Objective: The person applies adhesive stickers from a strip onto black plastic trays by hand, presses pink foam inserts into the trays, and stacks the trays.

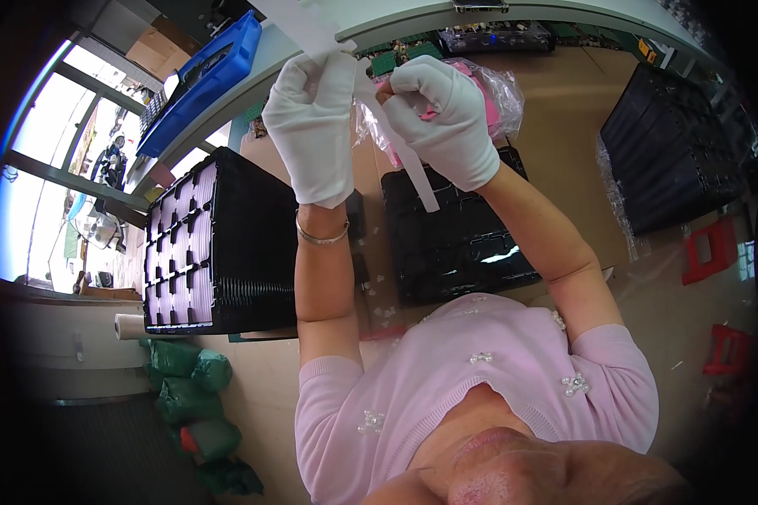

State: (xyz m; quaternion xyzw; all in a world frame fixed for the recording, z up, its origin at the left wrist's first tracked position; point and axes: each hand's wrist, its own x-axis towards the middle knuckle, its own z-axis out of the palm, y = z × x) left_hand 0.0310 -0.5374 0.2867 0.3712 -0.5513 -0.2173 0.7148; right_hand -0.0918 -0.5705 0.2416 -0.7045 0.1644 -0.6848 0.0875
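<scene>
Both my hands wear white gloves and are raised in front of me. A long, thin white translucent strip runs from the top edge down between them, its lower end hanging loose. My left hand is closed around the upper part of the strip. With curled fingers, my right hand pinches at the strip's edge; a bare fingertip shows there, and the exact grip is partly hidden. Behind the right hand lies a pink item in a clear plastic bag. Below the hands is a glossy black crate or tray.
To the left stands a stack of black trays with pale sheets showing. Another black stack is at the right, near red stools. A blue bin rests on the bench. Green bags lie lower left.
</scene>
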